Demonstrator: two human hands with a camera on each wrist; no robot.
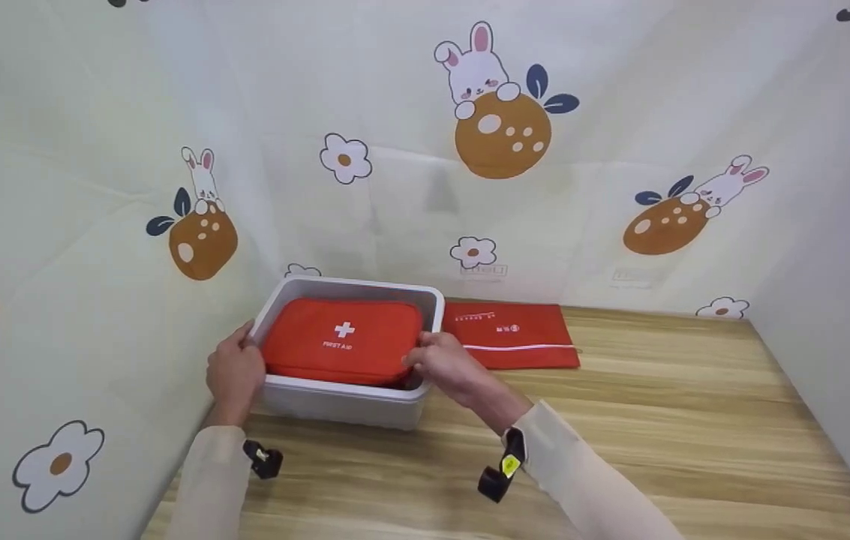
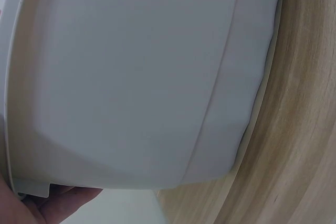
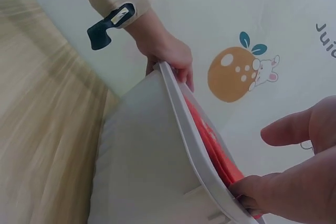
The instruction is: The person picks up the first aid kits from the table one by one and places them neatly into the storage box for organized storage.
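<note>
A red first aid pouch (image 1: 342, 341) with a white cross lies in a light grey bin (image 1: 342, 409), its top near the rim. My left hand (image 1: 235, 369) grips the bin's left rim; in the left wrist view only its fingers (image 2: 68, 203) show under the lip. At the pouch's right end is my right hand (image 1: 451, 364). Up close in the right wrist view, one digit of the right hand (image 3: 304, 177) stands away from the pouch, while lower fingertips reach in at the pouch's edge beside the rim. Those lower tips are partly hidden.
A flat red pouch (image 1: 515, 337) with a white stripe lies on the wood-grain table (image 1: 620, 435), right of the bin. Pale patterned sheets (image 1: 394, 202) stand behind and at both sides. Each wrist carries a black camera mount (image 1: 501, 469).
</note>
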